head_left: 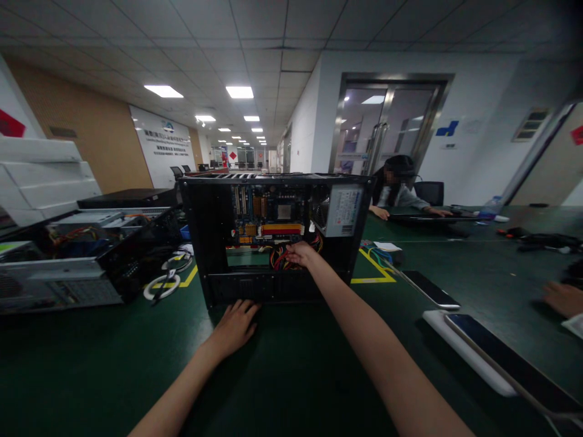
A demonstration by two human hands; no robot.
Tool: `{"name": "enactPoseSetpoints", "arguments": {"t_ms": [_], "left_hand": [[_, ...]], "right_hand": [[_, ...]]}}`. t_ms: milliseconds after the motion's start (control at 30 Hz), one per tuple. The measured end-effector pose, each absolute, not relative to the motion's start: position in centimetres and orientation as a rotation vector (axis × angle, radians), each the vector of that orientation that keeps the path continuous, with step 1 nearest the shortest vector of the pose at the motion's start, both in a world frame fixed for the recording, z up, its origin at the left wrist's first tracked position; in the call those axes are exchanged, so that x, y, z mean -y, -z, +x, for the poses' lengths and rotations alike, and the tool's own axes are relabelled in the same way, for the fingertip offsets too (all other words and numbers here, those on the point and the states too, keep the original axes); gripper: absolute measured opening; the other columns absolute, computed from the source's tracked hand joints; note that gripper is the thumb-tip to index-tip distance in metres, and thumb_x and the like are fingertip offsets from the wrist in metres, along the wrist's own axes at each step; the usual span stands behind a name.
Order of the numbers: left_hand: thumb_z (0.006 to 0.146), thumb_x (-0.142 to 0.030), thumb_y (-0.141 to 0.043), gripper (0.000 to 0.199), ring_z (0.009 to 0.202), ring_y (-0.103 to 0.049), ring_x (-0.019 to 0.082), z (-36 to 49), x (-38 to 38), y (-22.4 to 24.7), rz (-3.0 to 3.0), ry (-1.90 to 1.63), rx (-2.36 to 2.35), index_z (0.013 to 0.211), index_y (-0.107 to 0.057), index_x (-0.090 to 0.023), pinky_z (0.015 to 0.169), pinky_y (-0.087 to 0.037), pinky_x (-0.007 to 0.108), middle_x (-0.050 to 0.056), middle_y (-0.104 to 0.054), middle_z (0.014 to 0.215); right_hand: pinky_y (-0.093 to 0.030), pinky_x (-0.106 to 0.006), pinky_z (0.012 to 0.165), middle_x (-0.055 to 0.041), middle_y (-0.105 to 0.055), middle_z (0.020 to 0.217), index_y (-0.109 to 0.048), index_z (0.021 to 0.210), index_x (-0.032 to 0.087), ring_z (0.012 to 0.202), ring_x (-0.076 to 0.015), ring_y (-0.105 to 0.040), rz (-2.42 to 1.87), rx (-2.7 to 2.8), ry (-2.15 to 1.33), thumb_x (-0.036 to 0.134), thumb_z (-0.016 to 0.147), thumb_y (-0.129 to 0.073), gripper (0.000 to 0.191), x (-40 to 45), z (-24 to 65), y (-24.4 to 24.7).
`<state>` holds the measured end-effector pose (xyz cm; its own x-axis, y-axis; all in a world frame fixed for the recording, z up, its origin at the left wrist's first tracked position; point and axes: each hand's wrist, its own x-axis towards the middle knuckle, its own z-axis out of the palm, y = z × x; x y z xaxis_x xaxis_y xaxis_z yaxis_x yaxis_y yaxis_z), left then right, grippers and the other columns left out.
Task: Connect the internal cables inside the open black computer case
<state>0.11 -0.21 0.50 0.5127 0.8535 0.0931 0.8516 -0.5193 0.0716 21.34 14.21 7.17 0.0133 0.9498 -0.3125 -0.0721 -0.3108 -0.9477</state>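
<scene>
In front of me an open black computer case (pixel 241 290) stands on the green table, its side panel off. A motherboard (pixel 268 209) with red and yellow memory slots shows inside, and a power supply (pixel 345 210) sits at the upper right. My right hand (pixel 301 254) reaches into the lower part of the case, its fingers closed on a bundle of coloured power cables (pixel 279 257). The fingertips are partly lost among the wires. My left hand (pixel 237 328) lies on the table against the case's bottom edge, fingers spread and holding nothing.
To the left lies another opened computer case (pixel 77 273), with a coiled white cable (pixel 161 286) beside it. Phones (pixel 430 289) and a white slab (pixel 469 352) lie at the right. Another person (pixel 398 188) sits across the table; someone's hand (pixel 565 298) shows at the right edge.
</scene>
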Motion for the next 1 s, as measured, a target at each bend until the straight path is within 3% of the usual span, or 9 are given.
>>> {"name": "enactPoseSetpoints", "arguments": {"t_ms": [300, 1000], "left_hand": [[0.077, -0.026, -0.037, 0.041, 0.107, -0.036, 0.022, 0.2, 0.3, -0.8, 2.707, -0.162, -1.529, 0.117, -0.034, -0.027, 0.087, -0.031, 0.039, 0.004, -0.041, 0.116], [0.077, -0.025, -0.037, 0.042, 0.107, -0.035, 0.022, 0.3, 0.3, -0.8, 2.688, -0.148, -1.540, 0.118, -0.033, -0.026, 0.087, -0.030, 0.040, 0.005, -0.041, 0.115]], "right_hand": [[-0.047, -0.020, 0.050, 0.0025, -0.046, 0.057, -0.041, 0.075, 0.014, 0.049, -0.0062, -0.049, -1.293, 0.732, -1.717, 0.004, 0.079, -0.037, 0.012, -15.2, 22.1, -6.8], [-0.047, -0.022, 0.060, -0.0016, -0.051, 0.066, -0.041, 0.071, 0.012, 0.055, -0.0062, -0.051, -1.288, 0.782, -1.709, 0.004, 0.080, -0.036, 0.013, -17.2, 22.2, -6.2]]}}
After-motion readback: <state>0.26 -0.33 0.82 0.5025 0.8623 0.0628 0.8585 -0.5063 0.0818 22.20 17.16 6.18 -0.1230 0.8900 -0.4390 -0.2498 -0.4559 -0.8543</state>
